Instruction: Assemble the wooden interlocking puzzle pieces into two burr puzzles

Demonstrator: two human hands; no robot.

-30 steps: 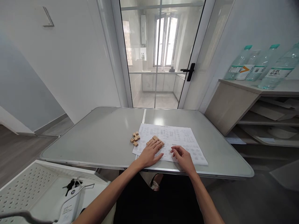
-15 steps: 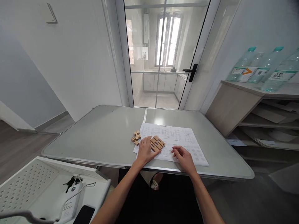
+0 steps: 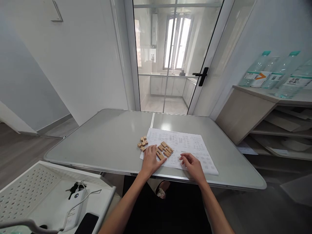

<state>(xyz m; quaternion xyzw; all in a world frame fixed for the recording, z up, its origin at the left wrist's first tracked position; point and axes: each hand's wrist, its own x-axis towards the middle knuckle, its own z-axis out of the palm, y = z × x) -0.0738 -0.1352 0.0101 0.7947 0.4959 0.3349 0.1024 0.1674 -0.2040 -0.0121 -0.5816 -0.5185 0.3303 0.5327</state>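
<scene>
My left hand is closed round a flat wooden puzzle piece, fingers on its far left side and thumb at its near end. A gap separates this piece from the other interlocking wooden pieces, which lie flat on the printed paper sheet. Beyond my left fingers, at the sheet's left edge, sits a small cluster of wooden blocks. My right hand rests over the sheet to the right of the pieces, its fingers loosely bent and apart, with nothing seen in them.
The grey folding table reaches to a glass door. At the lower left, a white perforated tray holds keys, a white power bank and a black phone. Plastic bottles stand on a wooden shelf at right.
My left hand has drawn one wooden piece slightly left, opening a gap from the other pieces. The right hand has stayed nearly where it was. The view has shifted a little.
</scene>
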